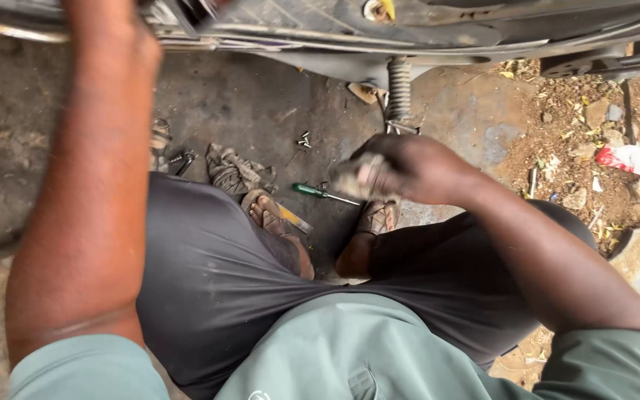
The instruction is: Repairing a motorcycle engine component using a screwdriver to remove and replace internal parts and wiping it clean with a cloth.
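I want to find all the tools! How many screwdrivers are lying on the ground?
1. The green-handled screwdriver lies on the concrete floor between the sandalled feet, just left of the right hand. More could be hidden under the legs or arms.

The left arm [87,215] extends straight up the left side of the view, forearm bare from a grey-green sleeve, with the left hand [109,33] raised to the top edge, where its fingers pass out of sight so that its grip cannot be determined. The right arm [550,274] enters from the lower right corner, bends at the elbow, and reaches toward the centre, the wrist roughly level. The right hand [401,170] is closed in a loose fist, knuckles upward, blurred, fingers curled toward the left.
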